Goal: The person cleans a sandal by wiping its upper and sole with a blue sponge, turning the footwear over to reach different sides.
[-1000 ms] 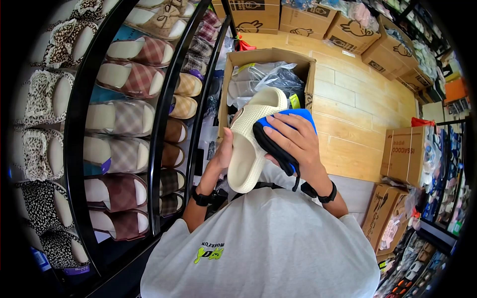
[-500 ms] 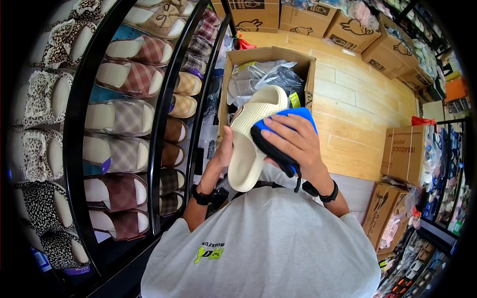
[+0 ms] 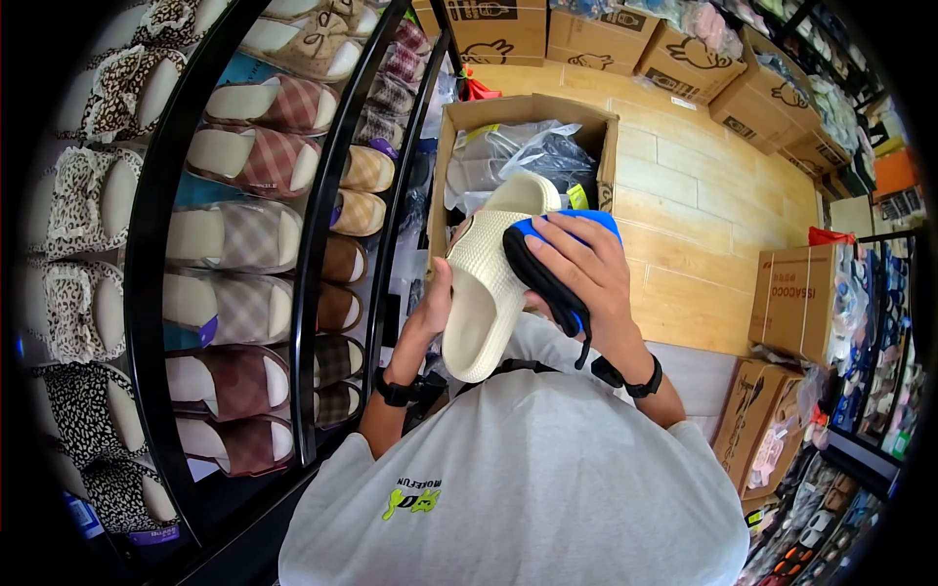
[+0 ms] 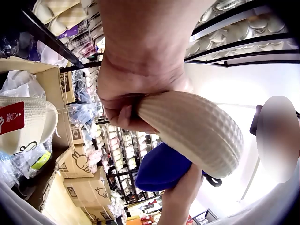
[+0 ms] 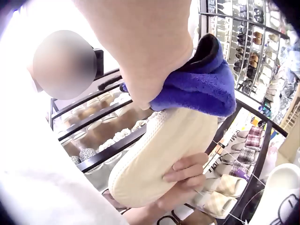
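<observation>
Holding a cream slide sandal (image 3: pixel 489 278) aloft, right by the near edge of the open cardboard box (image 3: pixel 608 161)!
Grasping it with the left hand (image 3: pixel 430 308), curling fingers (image 5: pixel 190 172) round the sole (image 5: pixel 140 173); clasping a blue-and-black plush cloth (image 3: pixel 532 269) in the right hand (image 3: pixel 589 273), tight against the strap's (image 3: pixel 481 242) side. Looking past that edge, onto clear plastic bags (image 3: pixel 547 146) inside.
</observation>
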### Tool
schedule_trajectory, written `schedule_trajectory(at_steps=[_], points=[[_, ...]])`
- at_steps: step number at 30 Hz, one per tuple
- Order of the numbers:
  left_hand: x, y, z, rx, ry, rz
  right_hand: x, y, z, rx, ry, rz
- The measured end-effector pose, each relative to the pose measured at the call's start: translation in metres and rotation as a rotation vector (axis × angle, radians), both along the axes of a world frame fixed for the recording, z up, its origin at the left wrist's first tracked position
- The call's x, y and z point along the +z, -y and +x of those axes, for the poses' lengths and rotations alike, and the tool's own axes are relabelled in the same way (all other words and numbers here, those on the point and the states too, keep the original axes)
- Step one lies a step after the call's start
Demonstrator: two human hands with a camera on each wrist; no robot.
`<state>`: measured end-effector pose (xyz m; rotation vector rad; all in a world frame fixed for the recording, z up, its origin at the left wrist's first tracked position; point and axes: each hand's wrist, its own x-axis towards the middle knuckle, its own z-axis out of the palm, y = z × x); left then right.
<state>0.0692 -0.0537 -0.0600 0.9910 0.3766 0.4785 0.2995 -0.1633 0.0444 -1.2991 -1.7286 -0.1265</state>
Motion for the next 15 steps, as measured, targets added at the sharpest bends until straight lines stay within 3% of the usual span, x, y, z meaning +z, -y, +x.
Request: schedule_trajectory(at_steps=[12, 15], points=[[-0.0015, -0.0003, 0.0012, 0.003, 0.009, -0.002, 0.0002, 0.0002, 0.0018, 0.006, 0.016, 0.000], [-0.0013, 0.0000, 0.0002, 0.002, 0.010, -0.005, -0.0049, 0.0030, -0.0045, 0.104, 0.057, 0.013]])
